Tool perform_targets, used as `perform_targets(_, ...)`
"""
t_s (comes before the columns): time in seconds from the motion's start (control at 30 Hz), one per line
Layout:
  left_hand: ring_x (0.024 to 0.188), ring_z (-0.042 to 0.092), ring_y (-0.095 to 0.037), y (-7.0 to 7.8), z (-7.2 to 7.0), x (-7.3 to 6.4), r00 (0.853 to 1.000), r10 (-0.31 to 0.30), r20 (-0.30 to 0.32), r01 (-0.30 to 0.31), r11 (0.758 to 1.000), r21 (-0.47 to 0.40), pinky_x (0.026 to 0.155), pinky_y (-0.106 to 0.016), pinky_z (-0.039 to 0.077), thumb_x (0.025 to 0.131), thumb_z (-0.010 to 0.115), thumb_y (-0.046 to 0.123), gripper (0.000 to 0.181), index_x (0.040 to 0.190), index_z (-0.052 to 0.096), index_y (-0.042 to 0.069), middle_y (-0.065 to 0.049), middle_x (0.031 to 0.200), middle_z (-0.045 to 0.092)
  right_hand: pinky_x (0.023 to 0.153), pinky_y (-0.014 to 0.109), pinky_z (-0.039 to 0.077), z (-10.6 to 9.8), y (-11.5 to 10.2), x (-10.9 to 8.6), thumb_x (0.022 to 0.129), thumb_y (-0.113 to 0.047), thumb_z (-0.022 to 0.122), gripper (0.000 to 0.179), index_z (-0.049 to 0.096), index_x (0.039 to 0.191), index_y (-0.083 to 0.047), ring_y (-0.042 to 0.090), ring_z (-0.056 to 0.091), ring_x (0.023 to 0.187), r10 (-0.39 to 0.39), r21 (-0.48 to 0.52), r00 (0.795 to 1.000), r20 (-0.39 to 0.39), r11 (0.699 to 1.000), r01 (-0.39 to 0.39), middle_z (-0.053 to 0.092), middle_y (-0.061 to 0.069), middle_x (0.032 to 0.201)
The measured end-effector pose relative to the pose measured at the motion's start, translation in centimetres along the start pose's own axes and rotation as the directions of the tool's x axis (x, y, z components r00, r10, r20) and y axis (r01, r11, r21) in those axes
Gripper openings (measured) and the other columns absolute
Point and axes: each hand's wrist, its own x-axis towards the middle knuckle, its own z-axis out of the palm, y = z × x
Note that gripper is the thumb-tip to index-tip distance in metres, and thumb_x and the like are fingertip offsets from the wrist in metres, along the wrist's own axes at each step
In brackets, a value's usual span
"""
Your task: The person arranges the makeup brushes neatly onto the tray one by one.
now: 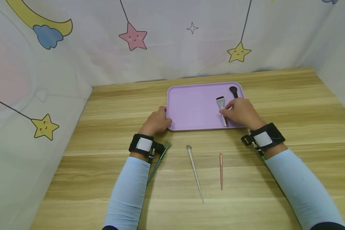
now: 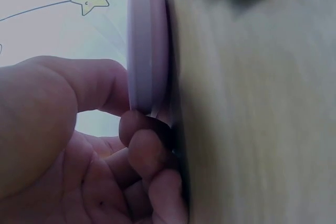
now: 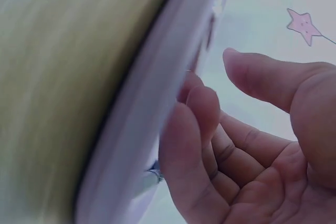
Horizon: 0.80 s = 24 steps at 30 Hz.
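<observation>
A lilac tray (image 1: 192, 107) lies on the wooden table. At its near left corner my left hand (image 1: 156, 122) grips the rim, thumb on top and fingertips at the outer edge, as the left wrist view shows. My right hand (image 1: 242, 111) is over the tray's right side, fingers loosely bent and thumb apart in the right wrist view. Beside its fingertips lies a flat makeup brush (image 1: 221, 103) with a pale ferrule and dark tip. A black fluffy makeup brush (image 1: 233, 90) lies on the tray behind that hand, its handle mostly hidden.
In front of the tray lie a green brush (image 1: 160, 159), partly covered by the left forearm, a slim light-grey brush (image 1: 194, 169) and a short pink brush (image 1: 221, 172). A printed cloth (image 1: 178, 60) hangs behind the table (image 1: 118, 111).
</observation>
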Motion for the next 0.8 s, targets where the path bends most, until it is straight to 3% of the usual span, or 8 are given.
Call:
perform_targets(0.2, 0.097, 0.056, -0.032, -0.1, -0.1, 0.0, 1.000, 0.003, 0.000, -0.003, 1.000, -0.001, 0.079, -0.038, 0.044, 0.097, 0.052, 0.019, 0.065, 0.152, 0.029, -0.006, -0.024, 0.131, 0.054, 0.061, 0.035, 0.045, -0.5, -0.4, -0.6, 0.094, -0.031, 0.071, 0.044, 0.071, 0.110, 0.010, 0.029, 0.060, 0.077, -0.009, 0.002, 1.000, 0.004, 1.000, 0.009, 0.069, 0.022, 0.094)
perform_targets(0.6, 0.093, 0.056, -0.031, 0.1, -0.2, -0.2, 1.000, 0.001, 0.006, -0.001, 1.000, -0.002, 0.077, -0.037, 0.043, 0.098, 0.052, 0.019, 0.064, 0.152, 0.029, -0.006, -0.023, 0.128, 0.055, 0.065, 0.037, 0.048, -1.2, -0.9, -1.5, 0.092, -0.029, 0.073, 0.040, 0.073, 0.105, 0.009, 0.029, 0.062, 0.080, -0.062, -0.025, 0.998, 0.006, 0.998, 0.063, 0.071, 0.022, 0.095)
perform_targets(0.8, 0.096, 0.056, -0.032, 0.1, -0.2, -0.2, 1.000, 0.002, 0.012, -0.002, 1.000, -0.004, 0.080, -0.038, 0.043, 0.097, 0.052, 0.020, 0.065, 0.152, 0.029, -0.005, -0.023, 0.129, 0.055, 0.061, 0.035, 0.045, -1.3, -1.1, -2.0, 0.092, -0.027, 0.073, 0.036, 0.074, 0.101, 0.008, 0.026, 0.059, 0.074, -0.064, -0.021, 0.998, 0.018, 0.998, 0.064, 0.071, 0.017, 0.089)
